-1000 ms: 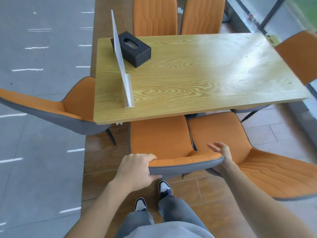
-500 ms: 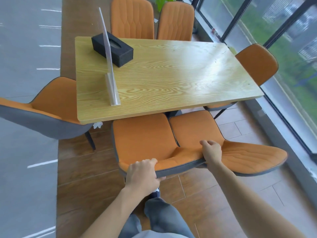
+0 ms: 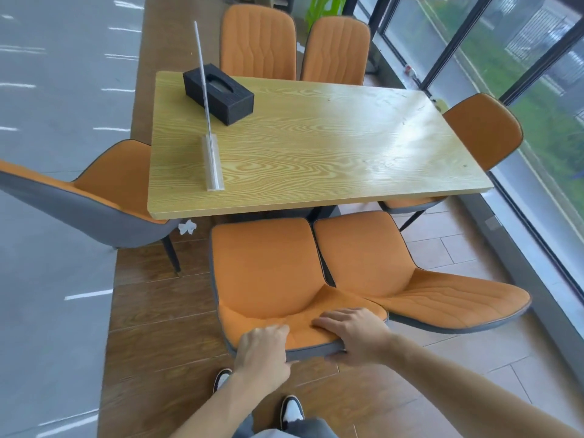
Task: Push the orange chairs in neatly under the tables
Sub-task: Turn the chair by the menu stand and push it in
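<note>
Both hands have been brought closer together on the chair's [image 3: 268, 273] top edge. It is gripped by the left hand [image 3: 264, 350] and right hand [image 3: 354, 333]; its seat is half under the table [image 3: 316, 147]. Padding seems soft, frame stiff. Legs are hidden.

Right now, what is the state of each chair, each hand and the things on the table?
Near-left chair: seat not under the table, gripped.
Near-right chair: out, angled.
Left end chair: out.
Far chairs: pushed in.
Left hand: gripping backrest.
Right hand: gripping backrest.
Tissue box: upright.
</note>
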